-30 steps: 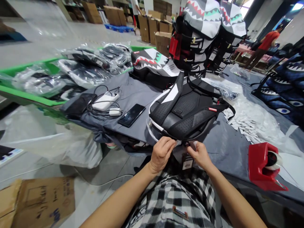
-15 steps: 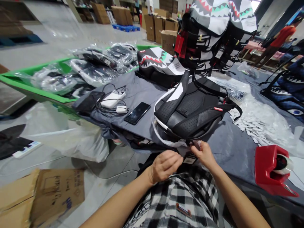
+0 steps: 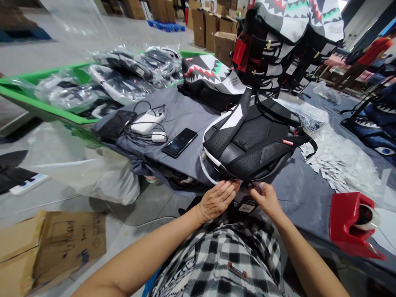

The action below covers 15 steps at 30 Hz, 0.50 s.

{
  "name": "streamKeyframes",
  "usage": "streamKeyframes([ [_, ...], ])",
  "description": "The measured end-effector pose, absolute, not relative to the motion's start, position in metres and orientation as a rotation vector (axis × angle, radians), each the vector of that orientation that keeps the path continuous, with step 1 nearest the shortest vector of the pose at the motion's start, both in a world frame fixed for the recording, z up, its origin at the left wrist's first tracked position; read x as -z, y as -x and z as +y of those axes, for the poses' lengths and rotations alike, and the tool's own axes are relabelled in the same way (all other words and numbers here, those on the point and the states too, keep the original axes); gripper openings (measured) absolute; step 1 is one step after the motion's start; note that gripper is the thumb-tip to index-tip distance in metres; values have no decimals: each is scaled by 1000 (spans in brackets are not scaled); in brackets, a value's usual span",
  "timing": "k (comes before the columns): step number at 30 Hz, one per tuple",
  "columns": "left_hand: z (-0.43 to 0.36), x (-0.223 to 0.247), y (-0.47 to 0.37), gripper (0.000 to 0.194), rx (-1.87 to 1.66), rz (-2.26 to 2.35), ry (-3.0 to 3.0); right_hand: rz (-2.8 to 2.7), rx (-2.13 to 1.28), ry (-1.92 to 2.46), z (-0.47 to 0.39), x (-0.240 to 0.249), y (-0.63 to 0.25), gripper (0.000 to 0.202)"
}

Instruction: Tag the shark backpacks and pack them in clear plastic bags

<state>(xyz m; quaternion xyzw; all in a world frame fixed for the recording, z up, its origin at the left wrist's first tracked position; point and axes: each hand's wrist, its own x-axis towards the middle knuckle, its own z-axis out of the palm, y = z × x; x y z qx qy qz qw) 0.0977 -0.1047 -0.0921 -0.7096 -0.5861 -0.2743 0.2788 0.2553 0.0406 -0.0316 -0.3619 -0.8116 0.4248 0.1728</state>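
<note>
A black backpack (image 3: 247, 142) with white trim lies on the grey-covered table, its padded back and shoulder straps facing up. At its near edge, my left hand (image 3: 219, 200) is closed, with fingers pressed together over the white trim; the fingertips are partly hidden. My right hand (image 3: 266, 201) pinches the bag's dark near edge with thumb and fingers, just right of the left. Between and below both hands hangs a dark tag (image 3: 246, 207) with a white label.
A phone (image 3: 180, 142) and a white charger (image 3: 147, 122) with cables lie left. A red tape dispenser (image 3: 343, 222) and scattered paper slips (image 3: 329, 171) are right. Stacked shark-mouth bags (image 3: 281, 20) stand behind. Wrapped bags fill a green-edged bin (image 3: 46, 113).
My left hand has moved up and forward onto the bag's near edge, its fingers straightening. The right hand keeps its pinch almost in place. The view has shifted slightly.
</note>
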Motion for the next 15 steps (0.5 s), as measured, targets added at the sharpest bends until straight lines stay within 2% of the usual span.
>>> streamKeyframes([
  [8,-95,83,-104,41,991,-1589,1841,-2313,-1234,1035,41,32,-255,24],
  [15,-96,84,-114,41,1048,-1727,1775,-2340,-1189,1001,42,34,-257,26],
])
